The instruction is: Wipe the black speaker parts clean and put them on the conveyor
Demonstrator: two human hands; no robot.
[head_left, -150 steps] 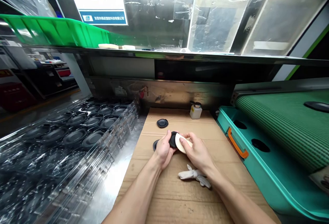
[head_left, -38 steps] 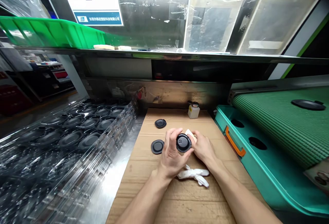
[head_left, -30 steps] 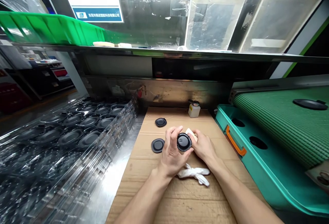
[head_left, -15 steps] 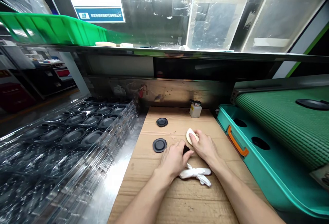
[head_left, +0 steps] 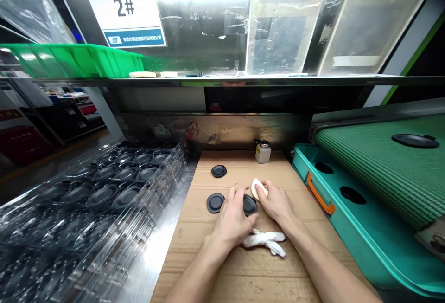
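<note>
My left hand (head_left: 232,215) is closed around the edge of a black round plastic lid (head_left: 250,205), its flat face tilted up between thumb and fingers. In my right hand (head_left: 276,201) is a cream-coloured sponge pad (head_left: 257,188), pinched close to the lid's upper right edge. Just left of my left hand, a second black lid (head_left: 214,203) lies flat on the cardboard (head_left: 243,277). Farther back lies a third lid (head_left: 219,171). A crumpled white cloth (head_left: 266,241) rests below my hands.
A small bottle with a metal top (head_left: 263,152) stands at the back. Clear trays of black lids (head_left: 128,197) fill the left side. On the right are a teal bin (head_left: 378,233) with black pieces inside and a green conveyor belt (head_left: 368,154) carrying a black lid (head_left: 415,140).
My left hand has turned the lid so that its round face shows more. My right hand stays beside it with the sponge pad. The view has tilted slightly upward.
</note>
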